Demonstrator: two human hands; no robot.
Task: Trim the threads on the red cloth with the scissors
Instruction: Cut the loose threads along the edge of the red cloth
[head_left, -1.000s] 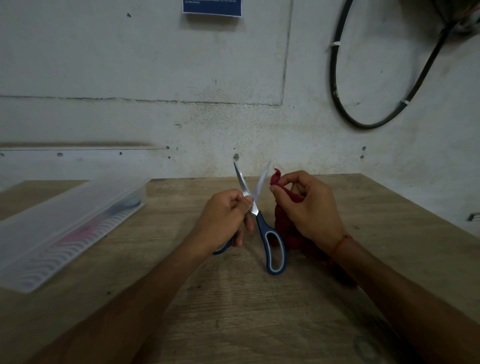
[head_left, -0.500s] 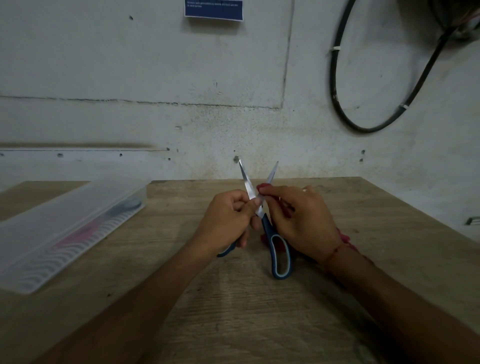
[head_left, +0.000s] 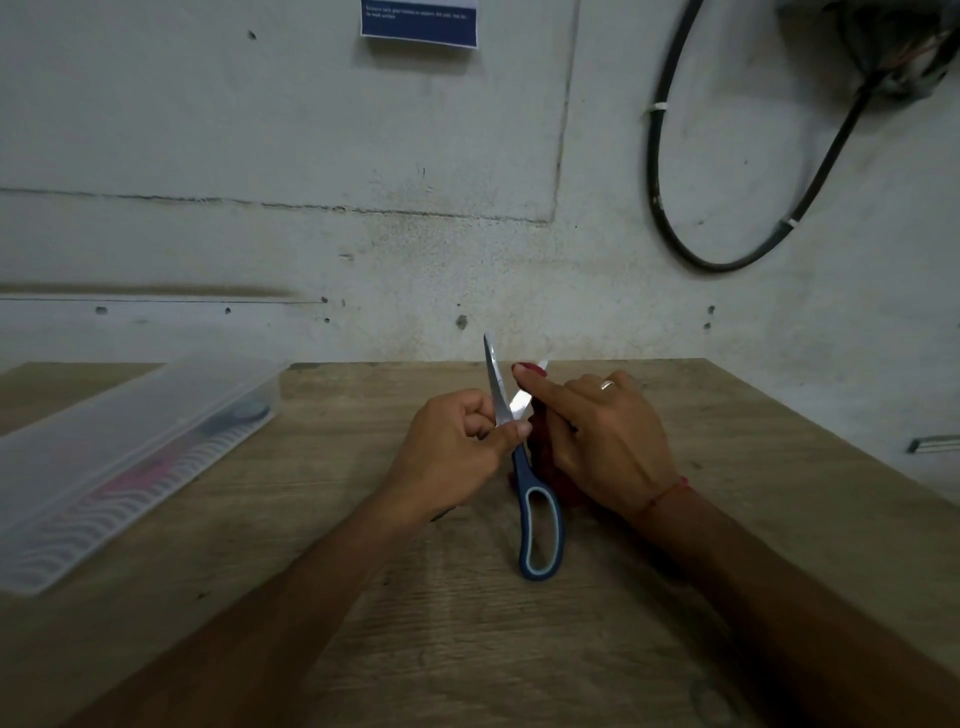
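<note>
Where both forearms reach in from the near edge across the bare wooden desk (head_left: 467, 649), the job looks to be partway through a single snip rather than finished. Nearest, the free blue loop of the scissors (head_left: 519, 462) hangs low over the desk with nothing through it. Just beyond, the left hand (head_left: 452, 447) grips the scissors near the pivot, its fingers (head_left: 514, 431) curled round the tool and the thumb pressed against the shank, so the blades stand upright and apart in a V. Just beside it, the right hand (head_left: 613, 441) holds the red cloth (head_left: 543, 457) bunched under the palm. Its lower fingers curl round the cloth and the forefinger stretches forward, carrying a red edge up into the gap between the blades. Loose threads are too fine to make out and no cut ends show on the desk, so how many are already trimmed cannot be told; the closing cut, at least, is not yet made. Farther left lies a clear plastic case (head_left: 130, 441), and behind stands the wall with a black cable loop (head_left: 670, 208) and a blue notice (head_left: 418, 23).
</note>
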